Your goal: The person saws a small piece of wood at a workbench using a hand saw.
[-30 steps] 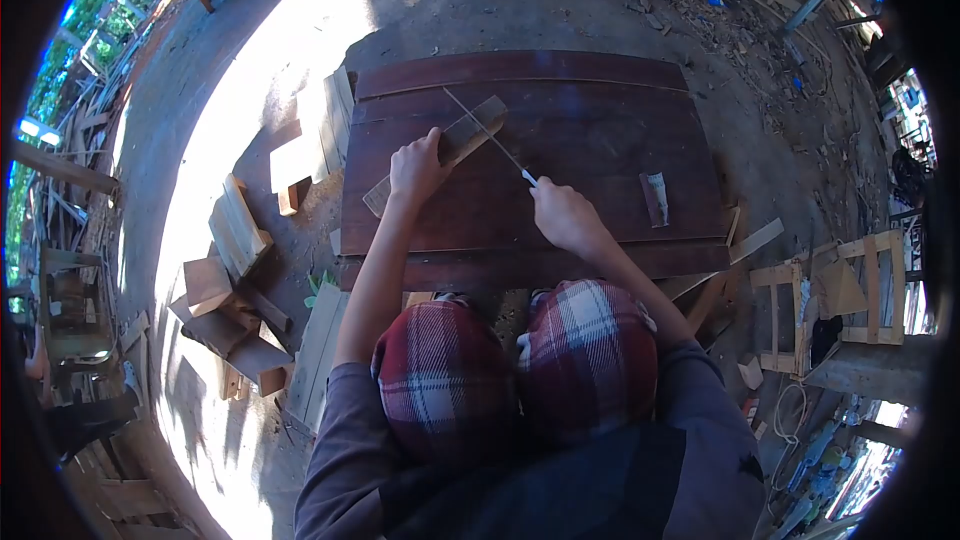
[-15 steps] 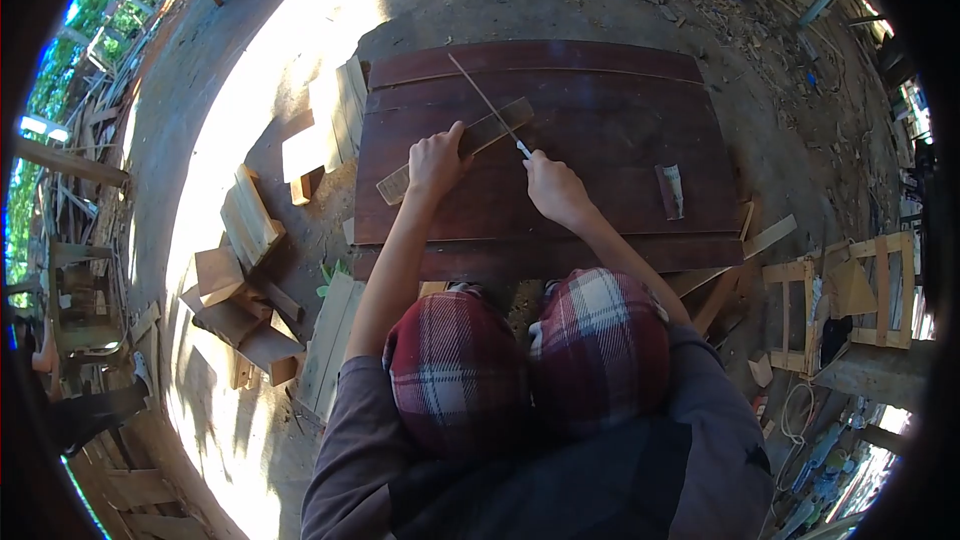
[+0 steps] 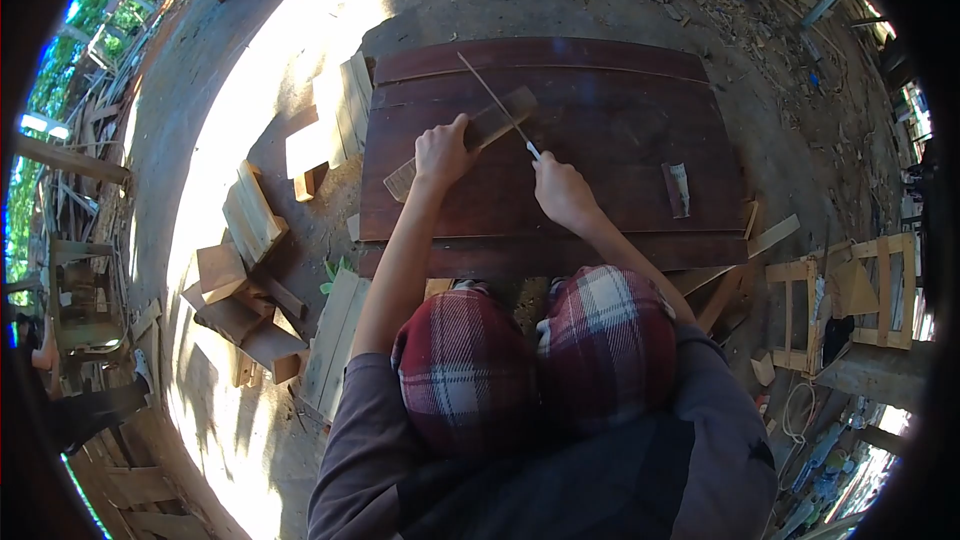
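Note:
My left hand (image 3: 445, 152) is closed round a narrow brown wooden board (image 3: 505, 117), which lies slantwise over the dark red-brown tabletop (image 3: 610, 170). One end of the board sticks out beyond my knuckles, the other below my wrist. In my right hand (image 3: 565, 190) is the white handle end of a long thin-bladed tool (image 3: 488, 91). Its blade crosses the upper part of the board and points to the far left. What kind of blade it is, I cannot tell. A small torn strip (image 3: 677, 190) lies to the right on the tabletop.
Wooden blocks and offcuts (image 3: 250, 210) lie on the ground to the left, with planks (image 3: 335, 340) beside my left arm. Wooden frames (image 3: 845, 290) stand at the right. My knees in plaid cloth (image 3: 465, 350) are close to the near table edge. Wood scraps litter the far ground.
The board's angle and the blade's crossing point have shifted slightly, with the board's far end now blurred. Both hands keep their grip, and the whole view has drifted a little to the right.

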A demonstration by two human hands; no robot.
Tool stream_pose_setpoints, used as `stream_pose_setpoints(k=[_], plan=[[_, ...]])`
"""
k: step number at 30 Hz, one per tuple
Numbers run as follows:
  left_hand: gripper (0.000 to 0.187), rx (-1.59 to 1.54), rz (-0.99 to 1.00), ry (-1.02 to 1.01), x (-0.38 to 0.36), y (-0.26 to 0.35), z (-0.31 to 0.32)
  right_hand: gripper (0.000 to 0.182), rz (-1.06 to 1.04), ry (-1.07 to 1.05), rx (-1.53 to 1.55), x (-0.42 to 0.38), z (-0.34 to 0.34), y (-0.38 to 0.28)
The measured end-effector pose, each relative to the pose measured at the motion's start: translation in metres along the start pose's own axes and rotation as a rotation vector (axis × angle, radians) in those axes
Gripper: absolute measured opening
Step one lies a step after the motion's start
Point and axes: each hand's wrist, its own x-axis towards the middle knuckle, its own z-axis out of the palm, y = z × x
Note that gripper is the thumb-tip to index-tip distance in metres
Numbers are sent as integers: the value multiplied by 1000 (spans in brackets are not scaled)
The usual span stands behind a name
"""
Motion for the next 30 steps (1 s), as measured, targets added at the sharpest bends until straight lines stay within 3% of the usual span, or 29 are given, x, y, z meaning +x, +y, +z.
stream_pose_setpoints(k=[3,9,12,18,30], plan=[[43,-32,-29,-37,11,-9,-11,29,7,-5,9,-18,-3,14],[56,-52,-40,-96,16,-10,-13,27,65,-32,-12,-66,-12,42],[48,-28,22,-18,12,-11,-9,27,22,-18,4,-51,-11,36],[52,-20,-9,-43,10,-8,-9,30,-35,43,50,0,4,14],[51,3,-14,-31,4,-4,-7,31,-12,-2,38,-22,-14,27]])
